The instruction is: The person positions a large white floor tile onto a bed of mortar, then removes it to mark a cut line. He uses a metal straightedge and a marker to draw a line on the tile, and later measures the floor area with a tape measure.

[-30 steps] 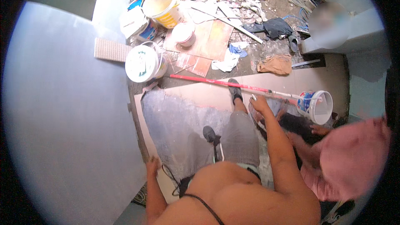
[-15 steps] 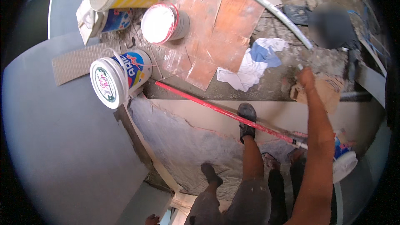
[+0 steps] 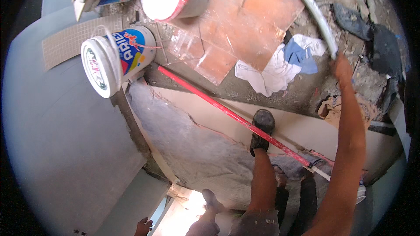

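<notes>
My right hand (image 3: 342, 71) reaches forward past the floor edge. Its fingers are closed around the near end of a long whitish-grey pole (image 3: 316, 14), which runs away to the top of the view. Left of this hand lie crumpled white and blue cloths (image 3: 280, 67); torn brown paper (image 3: 348, 110) is just below it. My left hand (image 3: 143, 226) hangs low at the bottom left, fingers apart and slightly bent, with nothing visible in it. A red pole (image 3: 218, 107) with a white tip slants across the floor in front of my dark shoe (image 3: 262, 124).
A lidded white bucket (image 3: 97, 67) and an uncovered white bucket (image 3: 194, 0) stand at left and top. Orange boards (image 3: 236, 22) cover rough ground. Rubble and dark cloth (image 3: 385, 48) lie at right. Another person's dark-trousered legs (image 3: 302, 201) are beside mine, near a partly hidden bucket (image 3: 360, 194).
My right hand has moved forward to the whitish-grey pole's end, and that pole now lies at a steeper angle. The view has shifted, and my left leg has moved back.
</notes>
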